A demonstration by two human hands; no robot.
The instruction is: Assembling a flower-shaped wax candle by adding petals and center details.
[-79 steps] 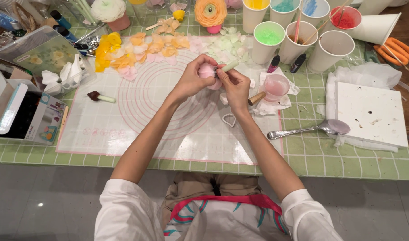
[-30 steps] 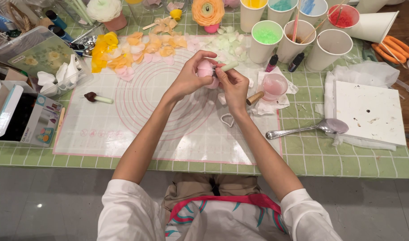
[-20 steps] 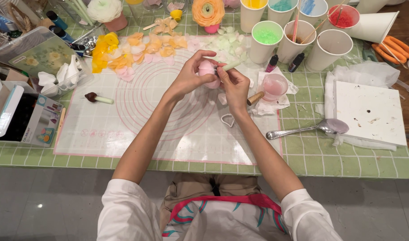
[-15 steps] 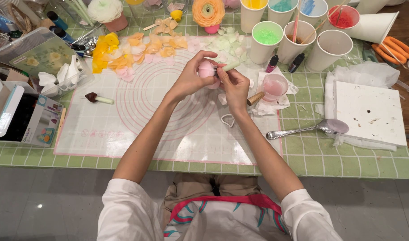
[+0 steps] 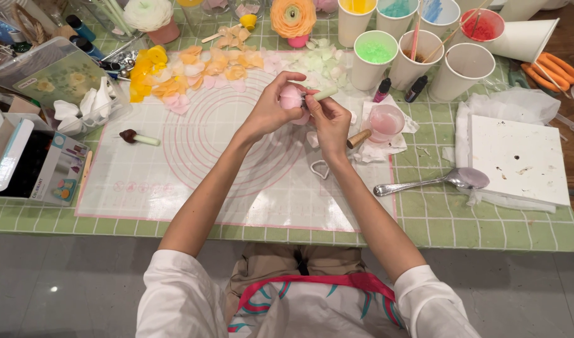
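Left hand (image 5: pixel 271 109) cupped round pink bud (image 5: pixel 291 97), right hand (image 5: pixel 329 122) pinching green stem (image 5: pixel 324 94) just beside, stem angled up-right from bud, both above mat (image 5: pixel 143 188).

Soft, shiny and papery things on the craft table

The pink bud (image 5: pixel 292 97) between the left hand (image 5: pixel 275 106) and right hand (image 5: pixel 329 121) looks soft and matt, like smooth clay, and its stem (image 5: pixel 324 94) is a dull pale green. The baking mat (image 5: pixel 143 194) is thin, smooth and a bit see-through, like silicone. The spoon (image 5: pixel 431 182) is shiny metal. The paper cups (image 5: pixel 465 69) are white and matt. The white block (image 5: pixel 518 159) looks like dull, dry foam with small marks. The tablecloth (image 5: pixel 487 231) is smooth green with a grid. The scissors handles (image 5: pixel 550 69) are glossy orange plastic. The petals (image 5: pixel 193 69) look thin and matt.
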